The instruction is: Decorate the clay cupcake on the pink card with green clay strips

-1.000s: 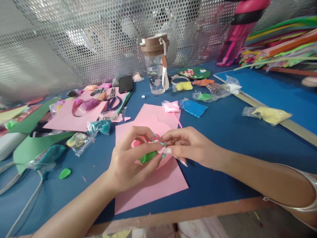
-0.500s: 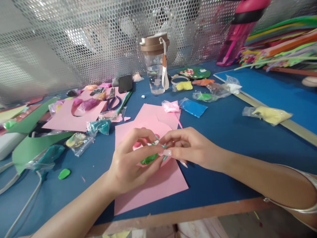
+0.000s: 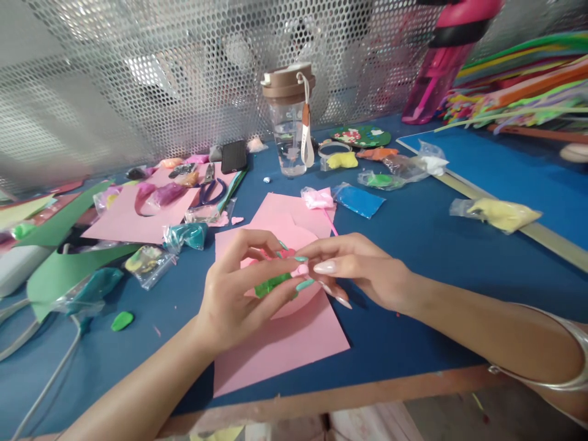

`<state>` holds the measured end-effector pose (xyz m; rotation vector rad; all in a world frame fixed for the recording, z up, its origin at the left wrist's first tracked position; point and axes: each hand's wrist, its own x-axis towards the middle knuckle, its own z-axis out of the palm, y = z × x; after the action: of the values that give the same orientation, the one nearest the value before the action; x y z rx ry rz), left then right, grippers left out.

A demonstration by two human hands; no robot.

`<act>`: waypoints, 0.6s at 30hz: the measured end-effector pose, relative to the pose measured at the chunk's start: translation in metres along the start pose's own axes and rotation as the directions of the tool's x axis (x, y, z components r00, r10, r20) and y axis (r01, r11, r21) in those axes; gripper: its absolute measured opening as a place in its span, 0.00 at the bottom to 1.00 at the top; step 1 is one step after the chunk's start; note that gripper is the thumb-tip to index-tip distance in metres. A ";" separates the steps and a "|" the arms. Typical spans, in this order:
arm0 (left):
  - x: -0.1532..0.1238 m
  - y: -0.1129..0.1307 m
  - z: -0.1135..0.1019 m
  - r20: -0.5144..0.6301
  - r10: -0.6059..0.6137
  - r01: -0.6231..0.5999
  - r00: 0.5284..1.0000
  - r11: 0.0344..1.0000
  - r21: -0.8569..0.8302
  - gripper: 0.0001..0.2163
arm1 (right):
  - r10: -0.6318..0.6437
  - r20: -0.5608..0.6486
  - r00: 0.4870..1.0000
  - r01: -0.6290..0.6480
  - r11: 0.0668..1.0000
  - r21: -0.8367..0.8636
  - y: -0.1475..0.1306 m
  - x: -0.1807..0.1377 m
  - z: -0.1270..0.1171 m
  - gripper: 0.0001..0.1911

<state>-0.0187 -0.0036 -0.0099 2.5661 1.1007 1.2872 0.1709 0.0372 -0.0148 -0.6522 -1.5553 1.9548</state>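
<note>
A small piece of pink modelling clay point(image 3: 301, 270) is pinched between the thumb and a finger of my left hand point(image 3: 234, 288). Close on its right, my right hand point(image 3: 367, 269) has its fingers stretched out and slightly apart, the thumb tip just off the clay and the index finger reaching behind it. Below the hands lies pink paper point(image 3: 280, 355) with a rounded pink cut-out point(image 3: 294, 229) on top. Green clay point(image 3: 272, 285) and red-pink clay shapes on it show between my left fingers, partly hidden.
A clear cup with a brown lid point(image 3: 289, 122) stands behind the paper. Bagged clay, such as a yellow lump point(image 3: 505, 211) and a teal one point(image 3: 184, 236), lies around. Scissors point(image 3: 212, 190), a phone point(image 3: 234, 157) and a blue board point(image 3: 528, 177) are also on the table.
My right thumb has drawn back a little from the pink clay, which now shows more plainly in my left fingers. The other things on the table stay in place.
</note>
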 end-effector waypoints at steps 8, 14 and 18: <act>0.000 -0.003 0.002 -0.025 0.061 -0.058 0.998 0.995 0.085 0.07 | 0.025 0.022 0.999 -0.022 0.994 -0.106 -0.001 0.001 0.002 0.13; 0.002 -0.005 0.001 0.002 0.157 -0.152 0.988 0.959 0.240 0.09 | 0.023 -0.027 0.999 -0.030 0.956 -0.291 -0.007 0.000 0.004 0.18; 0.002 -0.007 -0.002 0.082 0.238 -0.251 0.968 0.929 0.273 0.07 | 0.021 0.006 1.000 -0.017 0.932 -0.362 -0.009 -0.001 0.005 0.17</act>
<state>-0.0238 0.0023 -0.0098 3.0114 1.0493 1.1812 0.1697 0.0343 -0.0050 -0.8073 -1.9445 1.6971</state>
